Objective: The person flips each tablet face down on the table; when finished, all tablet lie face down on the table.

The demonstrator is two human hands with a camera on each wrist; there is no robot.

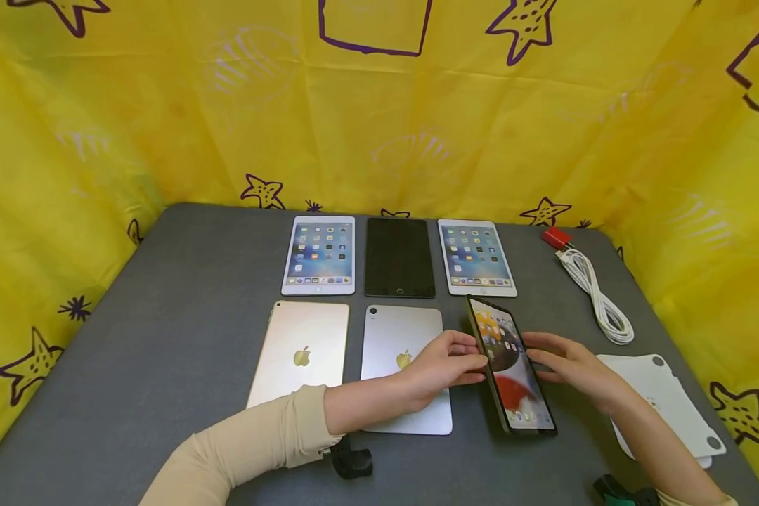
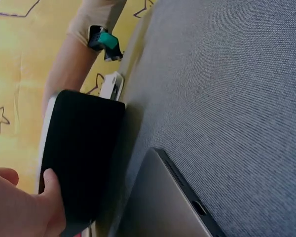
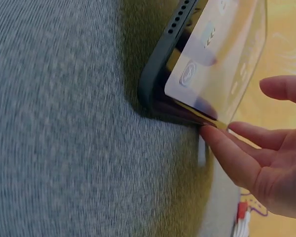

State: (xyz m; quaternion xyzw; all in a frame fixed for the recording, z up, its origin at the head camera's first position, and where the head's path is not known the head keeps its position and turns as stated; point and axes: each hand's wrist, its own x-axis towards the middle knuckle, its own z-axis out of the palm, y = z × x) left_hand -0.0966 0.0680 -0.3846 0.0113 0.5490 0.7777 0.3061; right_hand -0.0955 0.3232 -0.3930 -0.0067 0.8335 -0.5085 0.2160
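- Holding the tilted, dark-framed tablet between left hand and right hand, just right of the silver tablet, nearer than the far-right white tablet.
- Pinching its left edge with the left; touching its right edge with the right, cannot tell whether gripping.
- Best to press evenly, clear of the lit screen.
- Best to tilt gently, without scraping the grey table.

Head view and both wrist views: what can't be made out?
Head view, held tablet: icon labels, too small to read.
Head view, gold tablet: lower end, mostly behind the left sleeve.
Head view, white panel: part behind the right forearm.
Right wrist view: rest of held tablet, cut off by the top edge.
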